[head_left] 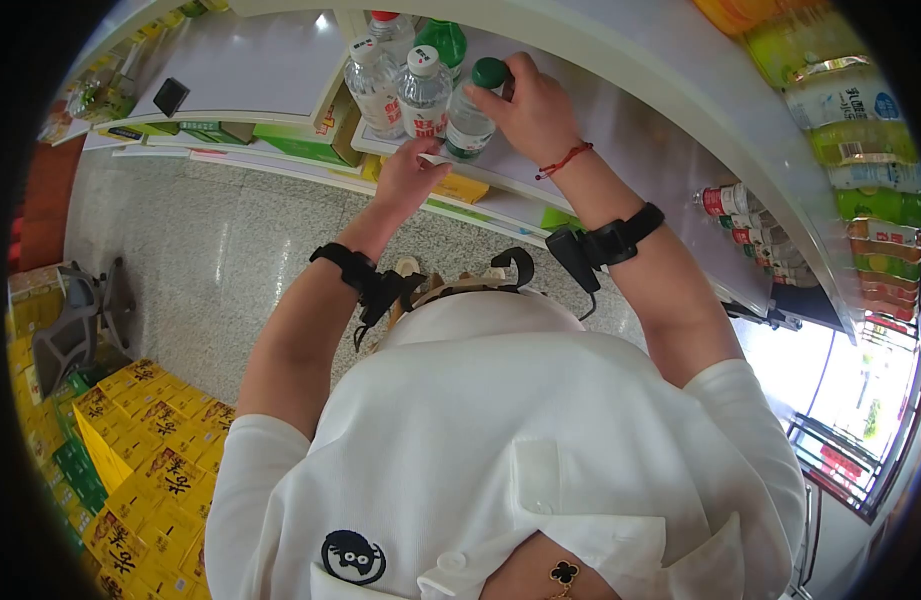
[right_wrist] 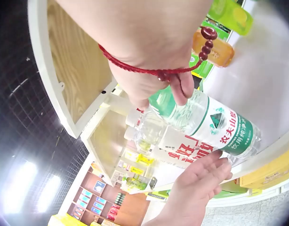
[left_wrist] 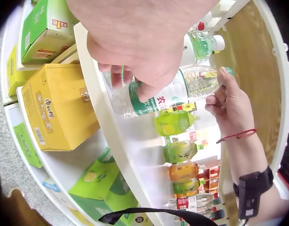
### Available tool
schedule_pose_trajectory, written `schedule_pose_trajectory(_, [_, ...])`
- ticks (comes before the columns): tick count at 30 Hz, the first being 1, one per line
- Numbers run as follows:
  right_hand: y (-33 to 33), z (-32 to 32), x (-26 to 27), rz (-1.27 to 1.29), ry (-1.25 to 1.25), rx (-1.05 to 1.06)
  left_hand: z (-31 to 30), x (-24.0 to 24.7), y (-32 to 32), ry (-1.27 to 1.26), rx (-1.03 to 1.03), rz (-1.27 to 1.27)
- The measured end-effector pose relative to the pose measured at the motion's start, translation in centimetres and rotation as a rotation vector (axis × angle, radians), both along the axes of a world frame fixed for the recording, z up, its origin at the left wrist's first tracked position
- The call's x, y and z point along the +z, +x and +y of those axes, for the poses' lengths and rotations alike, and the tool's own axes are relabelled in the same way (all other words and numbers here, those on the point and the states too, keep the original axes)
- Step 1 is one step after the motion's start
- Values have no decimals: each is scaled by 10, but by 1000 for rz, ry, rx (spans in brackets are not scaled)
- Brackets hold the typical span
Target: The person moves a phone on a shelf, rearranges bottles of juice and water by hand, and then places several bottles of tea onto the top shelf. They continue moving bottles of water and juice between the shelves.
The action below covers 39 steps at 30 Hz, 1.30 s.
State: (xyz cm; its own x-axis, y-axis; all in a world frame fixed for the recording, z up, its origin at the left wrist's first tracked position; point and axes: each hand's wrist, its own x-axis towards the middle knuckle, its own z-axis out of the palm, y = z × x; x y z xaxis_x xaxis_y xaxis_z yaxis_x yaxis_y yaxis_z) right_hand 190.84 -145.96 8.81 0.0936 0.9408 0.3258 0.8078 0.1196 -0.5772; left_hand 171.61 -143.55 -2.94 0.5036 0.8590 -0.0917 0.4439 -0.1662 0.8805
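A clear bottle with a green cap and green-white label (head_left: 468, 128) (left_wrist: 172, 92) (right_wrist: 224, 126) stands near the shelf's front edge. My right hand (head_left: 542, 112) (left_wrist: 233, 106) grips it around the cap and neck, thumb on the near side. Low beside its label is my left hand (head_left: 408, 178) (left_wrist: 140, 52) (right_wrist: 196, 186), fingers fairly straight in the right wrist view, fingertips touching the lower part. To its left in the head view are clear bottles with white caps (head_left: 423, 95) and red lettering.
The white shelf (head_left: 600, 160) curves around, its raised rim beyond the bottles. More drinks (left_wrist: 180, 151) stand along it. Yellow (left_wrist: 60, 108) and green cartons (left_wrist: 100, 181) sit on lower levels. Stacked yellow boxes (head_left: 155, 480) and a chair (head_left: 68, 325) are at the left.
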Motion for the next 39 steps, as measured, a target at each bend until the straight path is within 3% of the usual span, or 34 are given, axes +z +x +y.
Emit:
schedule_pose_trajectory(7, [4, -4, -2, 59, -16, -2, -12, 0, 10, 69, 110, 23])
schedule_pose_trajectory(16, [49, -27, -32, 446, -97, 115, -19, 6, 32, 237, 227, 190])
schedule_pose_trajectory(19, [105, -53, -51, 461, -119, 13, -24, 8, 39, 218, 275, 236])
schedule_pose_trajectory(21, [144, -73, -63, 529, -247, -197, -24, 1, 40, 216, 320, 288])
schedule_pose_trajectory(24, [210, -113, -86, 563, -178, -364, -22, -19, 41, 203, 362, 195])
schedule_pose_trajectory(28, [259, -167, -65, 577, -2, -673, -23, -16, 44, 208, 358, 283])
schedule_pose_trajectory(32, [314, -200, -63, 569, 47, -892, -28, -8, 49, 206, 403, 308])
schedule_pose_trajectory(34, [346, -205, -91, 194, 346, -841, -27, -10, 50, 203, 405, 320])
schedule_pose_trajectory(39, [362, -222, -68, -35, 447, -868, -27, -11, 48, 214, 404, 317])
